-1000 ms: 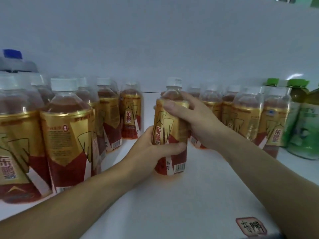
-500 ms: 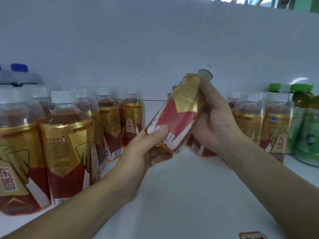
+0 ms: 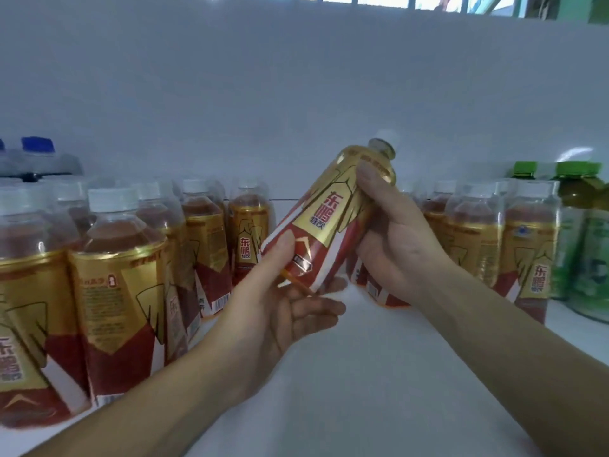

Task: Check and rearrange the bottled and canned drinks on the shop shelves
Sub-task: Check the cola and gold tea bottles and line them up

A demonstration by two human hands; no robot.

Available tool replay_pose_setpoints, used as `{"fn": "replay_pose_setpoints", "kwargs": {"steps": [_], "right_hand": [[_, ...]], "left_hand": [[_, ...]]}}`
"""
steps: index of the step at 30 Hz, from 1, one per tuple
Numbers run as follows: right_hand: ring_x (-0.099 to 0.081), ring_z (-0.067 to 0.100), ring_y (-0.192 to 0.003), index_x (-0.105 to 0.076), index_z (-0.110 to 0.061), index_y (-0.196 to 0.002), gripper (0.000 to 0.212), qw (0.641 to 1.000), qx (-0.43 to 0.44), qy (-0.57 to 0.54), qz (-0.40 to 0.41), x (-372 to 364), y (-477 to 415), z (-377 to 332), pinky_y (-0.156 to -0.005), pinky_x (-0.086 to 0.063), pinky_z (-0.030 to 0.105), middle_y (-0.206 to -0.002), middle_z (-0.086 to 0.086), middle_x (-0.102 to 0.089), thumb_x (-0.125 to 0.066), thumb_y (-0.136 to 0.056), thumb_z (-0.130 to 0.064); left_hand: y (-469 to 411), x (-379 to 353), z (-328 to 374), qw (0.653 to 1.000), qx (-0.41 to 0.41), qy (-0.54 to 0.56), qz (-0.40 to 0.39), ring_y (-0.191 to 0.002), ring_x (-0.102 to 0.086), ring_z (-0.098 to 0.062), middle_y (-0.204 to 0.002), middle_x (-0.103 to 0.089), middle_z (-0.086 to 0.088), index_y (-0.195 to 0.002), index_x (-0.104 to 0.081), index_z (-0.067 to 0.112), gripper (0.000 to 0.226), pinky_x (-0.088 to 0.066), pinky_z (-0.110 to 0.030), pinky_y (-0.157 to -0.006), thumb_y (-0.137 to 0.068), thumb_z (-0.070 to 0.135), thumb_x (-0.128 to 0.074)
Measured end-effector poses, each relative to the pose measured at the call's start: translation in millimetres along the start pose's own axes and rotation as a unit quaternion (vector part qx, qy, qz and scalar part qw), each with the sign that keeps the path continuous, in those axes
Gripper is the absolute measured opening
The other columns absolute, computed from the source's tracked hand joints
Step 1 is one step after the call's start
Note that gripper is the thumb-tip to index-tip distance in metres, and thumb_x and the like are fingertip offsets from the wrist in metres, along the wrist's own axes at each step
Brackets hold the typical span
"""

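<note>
We hold the bottle [image 3: 329, 222] above the shelf [image 3: 379, 384], left hand [image 3: 280, 311] fingers at its base, right hand [image 3: 395, 249] fingers round its shoulder, the left row [image 3: 122, 291] leftward of them, the right row [image 3: 527, 255] behind them.

Gold and red on a white shelf [image 3: 379, 390].
The tilted bottle [image 3: 324, 232] is gold over red, white-edged, with red characters; left of it matching bottles [image 3: 118, 291], white-capped, then blue caps [image 3: 37, 147]; right of it, green bottles [image 3: 593, 258], green-capped.

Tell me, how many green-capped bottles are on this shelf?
2 green-capped bottles, both at the shelf's far right: one beside the gold bottles, the other just right of it. More may be hidden past the picture's edge.
</note>
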State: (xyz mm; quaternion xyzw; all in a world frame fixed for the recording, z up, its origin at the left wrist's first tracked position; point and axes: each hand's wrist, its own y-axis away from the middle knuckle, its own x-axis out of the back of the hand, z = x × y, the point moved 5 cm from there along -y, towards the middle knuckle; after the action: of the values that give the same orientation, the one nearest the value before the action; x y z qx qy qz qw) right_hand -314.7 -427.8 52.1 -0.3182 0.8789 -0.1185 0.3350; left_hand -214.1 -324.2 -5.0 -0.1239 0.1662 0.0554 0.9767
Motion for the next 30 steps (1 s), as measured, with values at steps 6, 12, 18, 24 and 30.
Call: {"fn": "replay_pose_setpoints", "kwargs": {"steps": [6, 12, 18, 24, 30], "right_hand": [[-0.072, 0.029, -0.104, -0.058, -0.015, -0.127, 0.067, 0.998, 0.01, 0.043, 0.035, 2.0, 2.8, 0.7, -0.098, -0.055, 0.053, -0.107, 0.009, -0.073, -0.086, -0.067, -0.028], [-0.07, 0.023, -0.105, -0.057, -0.015, -0.129, 0.065, 0.998, 0.025, 0.065, 0.011, 1.7, -1.7, 0.5, -0.1, -0.054, 0.045, -0.109, 0.006, -0.072, -0.085, -0.073, -0.031], [-0.072, 0.023, -0.096, -0.058, -0.009, -0.129, 0.061, 0.998, 0.024, 0.056, -0.001, 0.5, -2.4, -1.0, -0.094, -0.057, 0.047, -0.102, 0.007, -0.073, -0.078, -0.073, -0.026], [-0.074, 0.027, -0.099, -0.058, -0.015, -0.127, 0.069, 0.992, 0.054, 0.112, 0.022, 0.5, 0.0, -2.2, -0.092, -0.058, 0.05, -0.11, 0.01, -0.073, -0.089, -0.067, -0.03], [-0.073, 0.024, -0.083, -0.054, -0.011, -0.129, 0.069, 0.998, -0.005, 0.066, -0.013, -0.3, 0.8, 4.0, -0.094, -0.057, 0.049, -0.091, 0.007, -0.073, -0.085, -0.071, -0.029]], "left_hand": [[-0.9, -0.3, -7.5, 0.997, 0.009, -0.075, 0.0, -0.093, -0.073, -0.027, -0.109, -0.075, -0.011, -0.124, -0.063, 0.022, 0.063, -0.058, -0.035, -0.076, -0.075, 0.062, -0.067], [-1.4, 3.0, -2.2, 0.999, -0.008, -0.03, 0.023, -0.076, -0.073, -0.022, -0.102, -0.074, -0.009, -0.127, -0.06, 0.023, 0.067, -0.056, -0.024, -0.057, -0.068, 0.05, -0.075], [1.6, -1.5, -10.6, 0.994, 0.101, -0.04, -0.029, -0.067, -0.07, -0.026, -0.09, -0.073, -0.018, -0.114, -0.067, 0.015, 0.086, -0.053, -0.029, -0.056, -0.077, 0.083, -0.028], [-5.6, 4.5, -7.3, 0.998, -0.012, -0.064, 0.028, -0.084, -0.074, -0.025, -0.094, -0.074, -0.006, -0.122, -0.065, 0.019, 0.062, -0.059, -0.027, -0.067, -0.071, 0.054, -0.073], [0.7, -3.6, -14.2, 0.992, 0.11, -0.038, -0.047, -0.058, -0.066, -0.026, -0.084, -0.072, -0.02, -0.107, -0.069, 0.013, 0.085, -0.054, -0.029, -0.052, -0.071, 0.082, -0.033]]}}
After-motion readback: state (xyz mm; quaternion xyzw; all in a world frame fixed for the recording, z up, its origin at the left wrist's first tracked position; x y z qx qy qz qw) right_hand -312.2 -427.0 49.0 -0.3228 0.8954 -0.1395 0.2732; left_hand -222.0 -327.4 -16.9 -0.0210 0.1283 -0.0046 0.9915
